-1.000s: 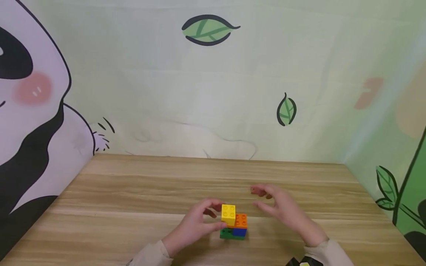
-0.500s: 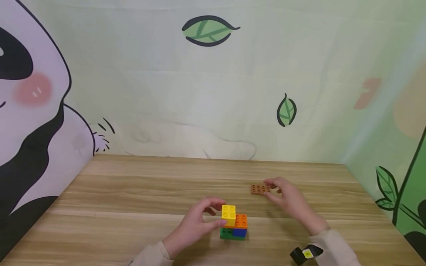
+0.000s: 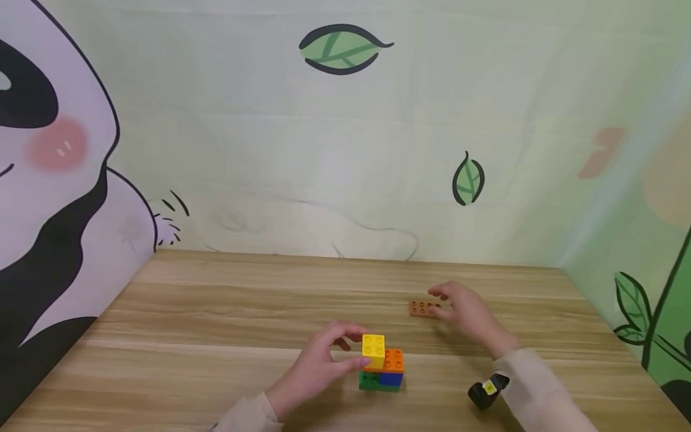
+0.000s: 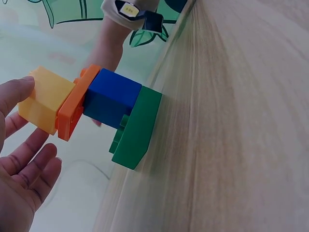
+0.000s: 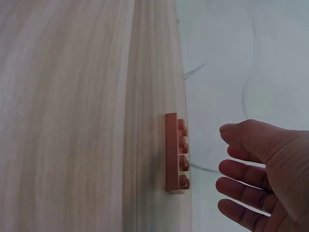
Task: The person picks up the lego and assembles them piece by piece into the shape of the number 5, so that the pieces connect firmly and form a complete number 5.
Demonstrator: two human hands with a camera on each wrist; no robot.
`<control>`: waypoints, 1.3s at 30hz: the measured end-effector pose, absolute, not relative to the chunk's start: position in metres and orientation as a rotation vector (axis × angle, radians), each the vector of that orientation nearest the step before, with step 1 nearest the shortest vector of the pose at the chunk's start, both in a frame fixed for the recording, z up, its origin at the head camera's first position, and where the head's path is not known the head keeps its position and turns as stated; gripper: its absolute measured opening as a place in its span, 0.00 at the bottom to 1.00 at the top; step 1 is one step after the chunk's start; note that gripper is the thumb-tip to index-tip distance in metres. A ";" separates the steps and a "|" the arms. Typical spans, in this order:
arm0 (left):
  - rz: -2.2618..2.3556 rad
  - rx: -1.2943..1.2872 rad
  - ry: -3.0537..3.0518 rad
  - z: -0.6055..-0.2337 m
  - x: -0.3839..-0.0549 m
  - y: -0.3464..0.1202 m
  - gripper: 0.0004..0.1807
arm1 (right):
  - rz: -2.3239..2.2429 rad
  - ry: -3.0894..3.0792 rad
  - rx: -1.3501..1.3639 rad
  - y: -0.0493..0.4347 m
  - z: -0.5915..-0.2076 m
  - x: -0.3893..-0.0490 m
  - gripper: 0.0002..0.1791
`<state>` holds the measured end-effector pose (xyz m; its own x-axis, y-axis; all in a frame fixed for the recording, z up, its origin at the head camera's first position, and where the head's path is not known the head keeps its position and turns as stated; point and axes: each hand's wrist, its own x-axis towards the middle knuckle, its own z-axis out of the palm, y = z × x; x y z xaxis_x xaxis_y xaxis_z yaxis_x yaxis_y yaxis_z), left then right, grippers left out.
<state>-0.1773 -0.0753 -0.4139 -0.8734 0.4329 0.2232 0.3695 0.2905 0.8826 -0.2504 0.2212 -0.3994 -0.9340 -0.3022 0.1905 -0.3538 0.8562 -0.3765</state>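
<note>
My left hand (image 3: 323,360) pinches a yellow toy brick (image 3: 373,350) between thumb and fingers. This brick tops a small stack on the table (image 3: 216,312). Beneath it lies an orange brick (image 3: 394,360), then a blue brick (image 4: 112,97) on one end of a green base brick (image 4: 137,130). Further back, a flat brown brick (image 3: 421,308) with two rows of studs lies on the table. My right hand (image 3: 471,312) hovers over its right end, fingers spread and relaxed. In the right wrist view the fingertips (image 5: 231,168) stand apart from the brown brick.
Behind the table rises a pale backdrop (image 3: 243,150) printed with a panda and leaves. A black wrist camera (image 3: 483,391) is worn at the right sleeve (image 3: 540,390).
My right hand has drawn back from the far middle to the right, uncovering the brown brick, which now lies on the table. My left hand stays on the yellow brick.
</note>
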 end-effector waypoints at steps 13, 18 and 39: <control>1.700 0.796 2.458 -0.414 -0.176 -0.074 0.21 | 0.334 -3.018 0.566 0.220 -0.414 -0.263 0.21; 1.700 0.798 2.462 -0.415 -0.175 -0.074 0.21 | 0.297 -3.030 0.546 0.221 -0.419 -0.265 0.21; 1.671 0.776 2.486 -0.414 -0.177 -0.075 0.22 | 0.405 -3.002 0.532 0.218 -0.408 -0.263 0.18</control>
<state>-0.1768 -0.0754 -0.4140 -0.8730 0.4288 0.2324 0.3771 0.2913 0.8792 -0.2633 0.2185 -0.4081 -0.9381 -0.3284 0.1104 -0.3460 0.9056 -0.2453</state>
